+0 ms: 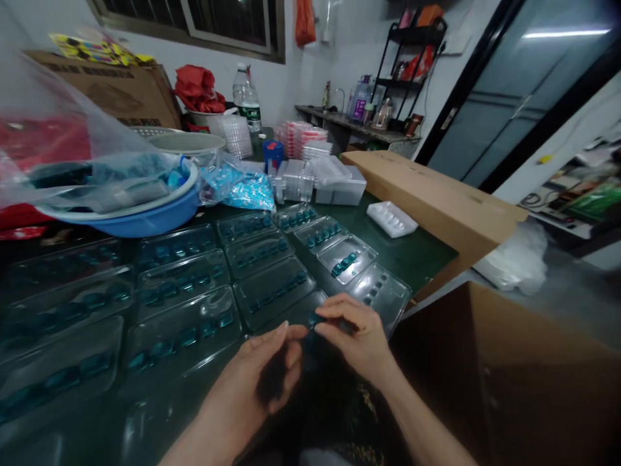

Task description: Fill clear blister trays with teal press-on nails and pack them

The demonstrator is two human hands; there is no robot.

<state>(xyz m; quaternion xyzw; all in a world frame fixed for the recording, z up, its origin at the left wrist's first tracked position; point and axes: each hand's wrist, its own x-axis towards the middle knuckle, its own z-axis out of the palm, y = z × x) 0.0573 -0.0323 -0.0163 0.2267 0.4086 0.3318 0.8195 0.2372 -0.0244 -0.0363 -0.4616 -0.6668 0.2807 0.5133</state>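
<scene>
Nearest, the left hand (pixel 252 366) is loosely curled, thumb close to the forefinger (whether anything sits between them, I cannot tell). The right hand (pixel 361 333) pinches a small, dark teal, rounded piece (pixel 314 318) between thumb and fingertips, just beside the left fingertips and above the near edge of the tabletop. The step in hand looks like fine handling of this single piece; the next move, I judge, calls for a light, steady pinch and fingers clear of the trays. The piece looks smooth, though blur and the fingers hide its outline.

Just beyond lie shallow, clear plastic trays on a dark green tabletop (pixel 429 260), among them a rectangular clear plastic tray (pixel 165 325) with a slanting row of glossy, see-through teal pieces (pixel 188 336). Farther back stand a round blue plastic basin (pixel 145 225), a clear bag of bright blue-and-white small items (pixel 250 192) and a white moulded block (pixel 383 212) with pale rounded shapes.
</scene>
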